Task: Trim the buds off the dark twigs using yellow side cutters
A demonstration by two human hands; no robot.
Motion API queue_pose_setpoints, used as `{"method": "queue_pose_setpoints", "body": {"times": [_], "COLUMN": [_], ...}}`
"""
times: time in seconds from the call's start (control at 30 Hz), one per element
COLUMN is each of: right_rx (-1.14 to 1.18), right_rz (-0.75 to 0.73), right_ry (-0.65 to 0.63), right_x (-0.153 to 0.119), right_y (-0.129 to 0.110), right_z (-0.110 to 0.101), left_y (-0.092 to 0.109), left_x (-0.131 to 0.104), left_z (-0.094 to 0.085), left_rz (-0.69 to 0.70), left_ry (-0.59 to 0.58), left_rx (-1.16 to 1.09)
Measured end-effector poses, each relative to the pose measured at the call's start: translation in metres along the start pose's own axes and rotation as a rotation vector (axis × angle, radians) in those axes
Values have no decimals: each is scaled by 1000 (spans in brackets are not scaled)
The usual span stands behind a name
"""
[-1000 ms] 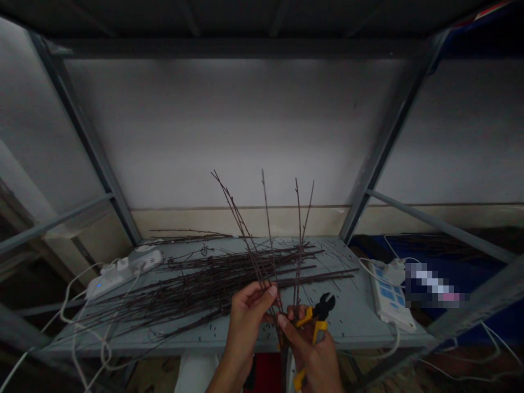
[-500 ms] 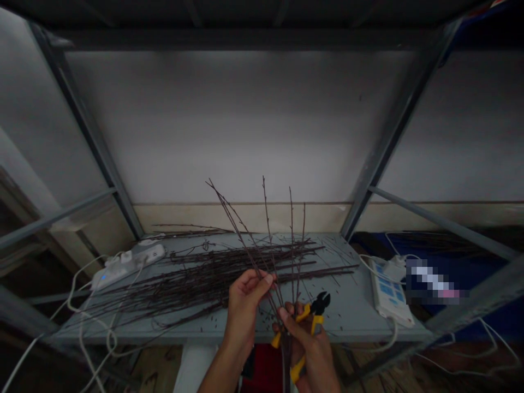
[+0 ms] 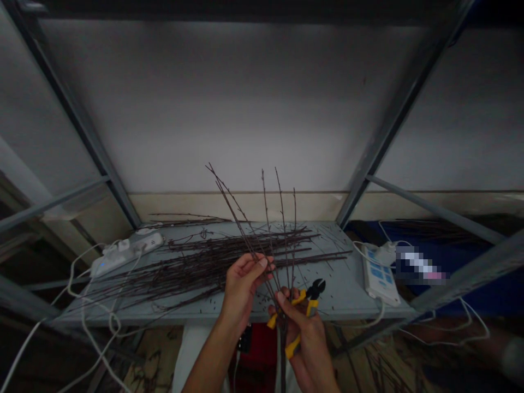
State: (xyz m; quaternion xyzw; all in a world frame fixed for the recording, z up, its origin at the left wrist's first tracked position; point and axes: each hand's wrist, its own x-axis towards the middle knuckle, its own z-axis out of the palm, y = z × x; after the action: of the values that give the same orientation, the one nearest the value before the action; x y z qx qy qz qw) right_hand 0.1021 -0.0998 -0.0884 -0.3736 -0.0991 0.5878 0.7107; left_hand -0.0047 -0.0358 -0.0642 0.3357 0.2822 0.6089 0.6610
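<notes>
Several thin dark twigs fan upward from a bundle in front of me, their stems gathered below at the shelf's front edge. My left hand pinches the left-leaning ones between thumb and fingers. My right hand is closed round the gathered stems, its thumb pressed across them. Diagonal cutters with yellow and grey handles and a black head are tucked in that same right hand, jaws pointing up and right. Behind both hands, a heap of loose twigs lies across the grey shelf.
A white power strip with plugs and looping cables lies at the left, another power strip at the right. Grey metal posts frame the shelf before a pale wall. Small twig bits are scattered on the shelf. Twigs lie on the floor.
The view has tilted slightly, so the shelf and hands appear higher. The right-hand twigs in the fan have swung a little to the left. Both hands keep their holds.
</notes>
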Motion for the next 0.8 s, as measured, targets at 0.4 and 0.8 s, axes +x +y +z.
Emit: {"method": "queue_pose_setpoints", "body": {"times": [0.4, 0.8], "right_rx": [-66, -79], "right_rz": [-126, -184], "right_ry": [-38, -40], "right_x": [7, 2], "right_y": [17, 18], "right_z": [-17, -9], "left_y": [13, 22], "left_x": [11, 13], "left_z": [5, 13], "left_rz": [16, 37], "left_ry": [19, 23], "left_rx": [-28, -57]}}
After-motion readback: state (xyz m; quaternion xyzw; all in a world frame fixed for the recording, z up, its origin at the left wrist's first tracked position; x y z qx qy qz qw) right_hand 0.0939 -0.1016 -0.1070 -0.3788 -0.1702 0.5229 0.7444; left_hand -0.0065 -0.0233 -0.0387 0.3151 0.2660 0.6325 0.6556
